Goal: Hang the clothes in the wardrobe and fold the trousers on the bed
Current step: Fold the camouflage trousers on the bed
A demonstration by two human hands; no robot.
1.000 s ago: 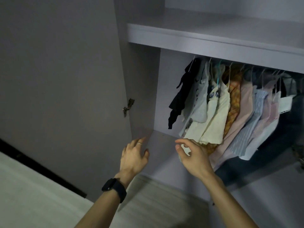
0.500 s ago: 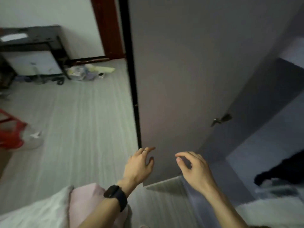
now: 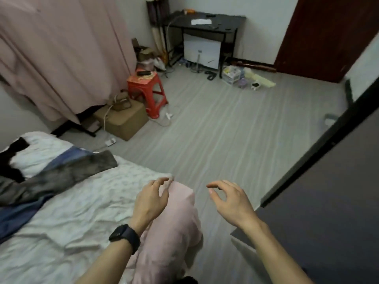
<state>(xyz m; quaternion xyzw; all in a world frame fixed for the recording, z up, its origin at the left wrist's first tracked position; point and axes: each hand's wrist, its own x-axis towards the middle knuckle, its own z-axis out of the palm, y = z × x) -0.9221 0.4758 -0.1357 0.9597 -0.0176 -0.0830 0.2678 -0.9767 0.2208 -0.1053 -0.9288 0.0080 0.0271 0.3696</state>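
Hands hang side by side over the near right corner of the bed, and neither holds anything. The left hand, with a dark watch on its wrist and a thin ring on one finger, has its fingers loosely curled. It is above the far end of a pink bundle of cloth that lies along the bed's right edge. Whether the fingertips touch the cloth cannot be told. The right hand is out past that edge, over the grey floor, with its fingers half bent and its thumb apart from them.

On the crumpled white sheet, towards the bed's left edge, a long grey garment lies stretched out slantwise. I cannot tell whether it is a pair of trousers. A blue garment lies partly under it, and a black garment is at the far left corner. The dark wardrobe door stands open on the right, just beside the right forearm.

Further off, a red stool stands near a cardboard box below a pink curtain. A black table is against the far wall, and a dark red door is to its right.
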